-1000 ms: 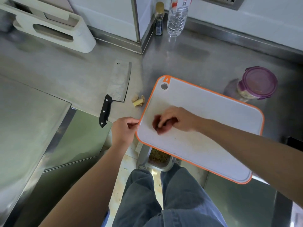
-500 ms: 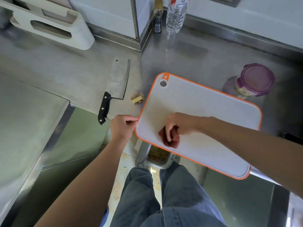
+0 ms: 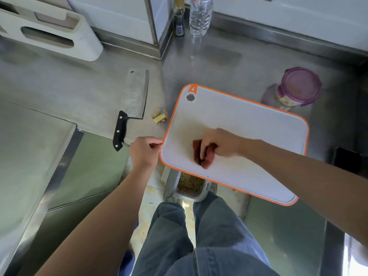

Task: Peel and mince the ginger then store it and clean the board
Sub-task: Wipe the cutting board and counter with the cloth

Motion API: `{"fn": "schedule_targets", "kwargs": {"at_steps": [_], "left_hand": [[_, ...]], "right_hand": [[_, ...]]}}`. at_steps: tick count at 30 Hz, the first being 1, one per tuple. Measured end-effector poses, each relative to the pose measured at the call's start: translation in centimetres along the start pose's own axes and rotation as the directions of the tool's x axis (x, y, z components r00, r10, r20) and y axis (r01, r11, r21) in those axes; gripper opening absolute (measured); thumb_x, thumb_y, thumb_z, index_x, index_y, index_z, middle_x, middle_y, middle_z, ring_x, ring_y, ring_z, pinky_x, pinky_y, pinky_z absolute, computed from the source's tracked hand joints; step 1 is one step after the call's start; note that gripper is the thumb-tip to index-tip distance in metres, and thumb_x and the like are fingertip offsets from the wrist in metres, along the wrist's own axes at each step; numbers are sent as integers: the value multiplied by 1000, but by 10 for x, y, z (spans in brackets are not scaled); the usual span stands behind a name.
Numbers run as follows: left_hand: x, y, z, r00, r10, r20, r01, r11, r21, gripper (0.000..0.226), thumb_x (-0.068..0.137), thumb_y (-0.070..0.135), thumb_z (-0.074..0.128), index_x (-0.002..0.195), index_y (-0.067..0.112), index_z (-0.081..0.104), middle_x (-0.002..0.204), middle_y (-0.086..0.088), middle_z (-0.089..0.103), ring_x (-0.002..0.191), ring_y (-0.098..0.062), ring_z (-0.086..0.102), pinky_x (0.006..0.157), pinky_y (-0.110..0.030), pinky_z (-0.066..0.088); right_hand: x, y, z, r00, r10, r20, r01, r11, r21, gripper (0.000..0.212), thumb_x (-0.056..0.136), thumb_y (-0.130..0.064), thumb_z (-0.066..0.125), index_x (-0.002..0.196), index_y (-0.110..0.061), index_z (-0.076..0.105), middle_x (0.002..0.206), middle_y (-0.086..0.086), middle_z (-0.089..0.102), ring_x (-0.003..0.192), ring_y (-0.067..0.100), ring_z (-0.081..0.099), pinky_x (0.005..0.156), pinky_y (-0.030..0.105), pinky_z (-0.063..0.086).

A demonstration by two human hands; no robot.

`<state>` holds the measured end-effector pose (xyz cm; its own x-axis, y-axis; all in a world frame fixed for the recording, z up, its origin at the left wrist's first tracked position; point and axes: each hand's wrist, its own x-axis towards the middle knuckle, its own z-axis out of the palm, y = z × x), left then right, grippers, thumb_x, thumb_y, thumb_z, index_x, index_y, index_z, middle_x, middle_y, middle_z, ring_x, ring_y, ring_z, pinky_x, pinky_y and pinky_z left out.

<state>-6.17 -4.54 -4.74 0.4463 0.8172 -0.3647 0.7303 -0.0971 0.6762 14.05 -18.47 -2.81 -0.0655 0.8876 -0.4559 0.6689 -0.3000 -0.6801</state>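
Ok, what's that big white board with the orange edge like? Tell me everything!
The cutting board is a white rectangle, plastic-looking, with rounded corners, an orange rim and a hole in its far left corner. Its far part lies on the steel counter; its near edge sticks out past it. The left hand pinches its near left corner; the right hand presses a dark red cloth onto it.

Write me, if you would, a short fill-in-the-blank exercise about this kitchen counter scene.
The right hand holds a dark red cloth on the cutting board, whose rim is ____.
The left hand pinches that rim; the cleaver lies to the board's ____.
The ginger scraps lie between the cleaver and the ____.
The container has a ____ lid.
Missing words: orange; left; board; purple.
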Motion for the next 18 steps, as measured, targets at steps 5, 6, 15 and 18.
{"fn": "schedule_targets", "kwargs": {"at_steps": [5, 6, 15, 18], "left_hand": [[-3, 5, 3, 992, 122, -20, -117, 979, 169, 16, 83, 6, 66, 95, 13, 74, 90, -5, 71, 80, -22, 66, 75, -34, 52], [-6, 6, 4, 983, 179, -29, -167, 957, 238, 18, 84, 6, 64, 100, 13, 71, 96, -8, 66, 84, -24, 63, 76, -34, 50], [-23, 0, 27, 689, 521, 505, -716, 601, 356, 54, 90, 38, 59, 139, 19, 46, 156, -1, 24, 145, -21, 15, 118, -42, 23], [-21, -4, 26, 684, 518, 514, -717, 610, 338, 54, 92, 28, 60, 143, 18, 43, 159, 0, 19, 147, -21, 11, 118, -41, 22]], "right_hand": [[-36, 5, -2, 995, 88, -43, -81, 985, 150, 55, 60, 14, 44, 95, -15, 75, 92, -7, 68, 84, -6, 57, 77, 7, 39], [-41, 11, -5, 967, 108, -233, -57, 975, 213, 55, 60, 11, 44, 100, -12, 73, 95, -7, 67, 87, -10, 58, 79, 4, 37], [-57, 27, 62, 678, 308, -668, -174, 949, 262, 59, 69, 4, 47, 127, -6, 56, 121, 16, 57, 111, 31, 54, 95, 21, 32], [-71, 8, 86, 823, 208, -528, -122, 974, 192, 61, 71, 9, 47, 127, -11, 57, 117, 7, 58, 105, 21, 54, 95, 21, 37]]}}
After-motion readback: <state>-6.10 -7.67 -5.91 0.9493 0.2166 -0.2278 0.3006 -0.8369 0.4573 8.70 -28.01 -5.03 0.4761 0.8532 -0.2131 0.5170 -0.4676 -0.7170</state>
